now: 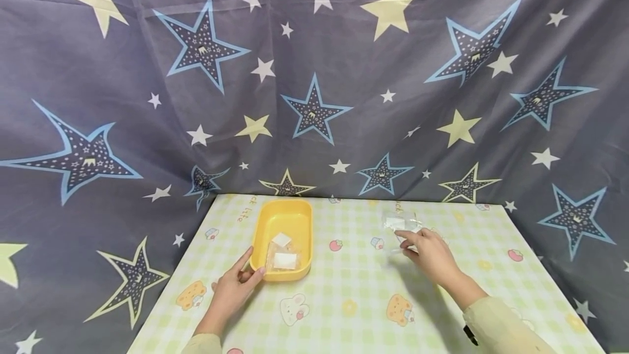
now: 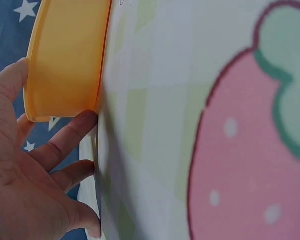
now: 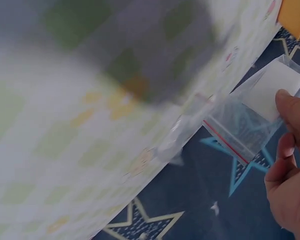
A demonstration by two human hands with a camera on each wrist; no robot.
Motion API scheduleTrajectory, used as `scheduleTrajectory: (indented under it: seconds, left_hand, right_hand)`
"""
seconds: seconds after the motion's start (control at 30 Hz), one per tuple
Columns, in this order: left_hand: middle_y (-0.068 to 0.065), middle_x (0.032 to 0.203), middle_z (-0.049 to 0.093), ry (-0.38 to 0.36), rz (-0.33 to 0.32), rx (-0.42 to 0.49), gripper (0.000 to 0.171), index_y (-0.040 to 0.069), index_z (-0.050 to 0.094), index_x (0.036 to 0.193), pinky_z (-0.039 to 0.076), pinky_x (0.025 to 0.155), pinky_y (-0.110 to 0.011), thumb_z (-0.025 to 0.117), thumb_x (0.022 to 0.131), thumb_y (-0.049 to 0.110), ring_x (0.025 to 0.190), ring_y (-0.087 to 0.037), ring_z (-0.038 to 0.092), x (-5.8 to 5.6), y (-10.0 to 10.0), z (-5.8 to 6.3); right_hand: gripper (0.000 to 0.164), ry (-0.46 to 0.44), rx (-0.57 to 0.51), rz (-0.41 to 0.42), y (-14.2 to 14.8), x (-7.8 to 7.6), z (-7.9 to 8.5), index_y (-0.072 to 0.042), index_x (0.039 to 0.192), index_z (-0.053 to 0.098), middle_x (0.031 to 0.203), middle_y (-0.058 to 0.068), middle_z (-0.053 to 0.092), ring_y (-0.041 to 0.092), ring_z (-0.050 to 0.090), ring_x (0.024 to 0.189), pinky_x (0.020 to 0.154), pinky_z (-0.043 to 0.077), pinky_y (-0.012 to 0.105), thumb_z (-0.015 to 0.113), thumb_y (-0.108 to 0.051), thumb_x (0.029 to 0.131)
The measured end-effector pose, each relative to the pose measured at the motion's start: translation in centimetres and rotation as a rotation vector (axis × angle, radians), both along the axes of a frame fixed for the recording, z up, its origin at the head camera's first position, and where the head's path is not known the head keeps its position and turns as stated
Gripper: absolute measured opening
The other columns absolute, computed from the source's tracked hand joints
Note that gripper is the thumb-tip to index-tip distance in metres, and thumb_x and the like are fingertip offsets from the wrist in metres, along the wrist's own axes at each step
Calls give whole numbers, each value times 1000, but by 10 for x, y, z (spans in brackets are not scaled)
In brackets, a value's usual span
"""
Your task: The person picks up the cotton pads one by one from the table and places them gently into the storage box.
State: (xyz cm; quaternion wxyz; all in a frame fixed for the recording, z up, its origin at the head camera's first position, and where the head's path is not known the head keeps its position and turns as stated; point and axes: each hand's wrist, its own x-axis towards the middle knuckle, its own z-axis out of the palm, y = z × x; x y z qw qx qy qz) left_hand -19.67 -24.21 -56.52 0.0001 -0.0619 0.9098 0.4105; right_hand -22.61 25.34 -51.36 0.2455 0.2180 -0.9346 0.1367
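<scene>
My left hand holds the near left corner of a yellow plastic tray, its thumb at the near end and a finger along the left side. Inside the tray lie small clear bags with white pieces in them. Farther right, my right hand pinches a clear zip bag that has a red strip along its seal. A white rectangular piece shows inside that bag, under the thumb. Another clear plastic bag lies on the table close by.
The table wears a green-and-white checked cloth printed with bears, rabbits and strawberries. Behind its far edge hangs a dark curtain with stars.
</scene>
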Motion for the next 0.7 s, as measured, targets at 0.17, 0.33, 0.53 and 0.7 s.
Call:
scheduleTrajectory:
  seconds: [0.17, 0.33, 0.53, 0.7]
  left_hand:
    - [-8, 112, 80, 7, 5, 14, 81, 34, 39, 167, -2, 116, -91, 71, 97, 62, 132, -45, 65, 1, -1, -1]
    - [-7, 110, 81, 15, 9, 18, 81, 35, 40, 166, -3, 116, -92, 72, 97, 62, 132, -44, 66, 1, -2, 0]
    - [-7, 110, 81, 18, 5, 17, 82, 34, 40, 166, -3, 115, -93, 71, 96, 63, 135, -47, 64, 1, -1, -1]
    - [-9, 114, 81, 25, -11, 13, 82, 34, 40, 166, -2, 115, -93, 70, 97, 64, 135, -49, 62, 0, -5, 0]
  right_hand:
    - [54, 20, -3, 43, -28, -8, 6, -19, 129, 77, 91, -8, 84, 14, 61, 74, 70, 54, 38, 94, -7, 78]
    - [53, 6, -11, 82, -61, -16, 15, -18, 132, 75, 95, -7, 84, 16, 75, 81, 79, 62, 43, 91, -8, 83]
    - [49, 57, -75, 165, -103, -26, 25, -15, 129, 77, 95, -4, 84, 17, 78, 81, 75, 64, 39, 90, -5, 83]
    - [48, 72, -95, 216, -141, -31, 30, -17, 129, 76, 95, -6, 84, 14, 78, 82, 77, 63, 39, 90, -6, 84]
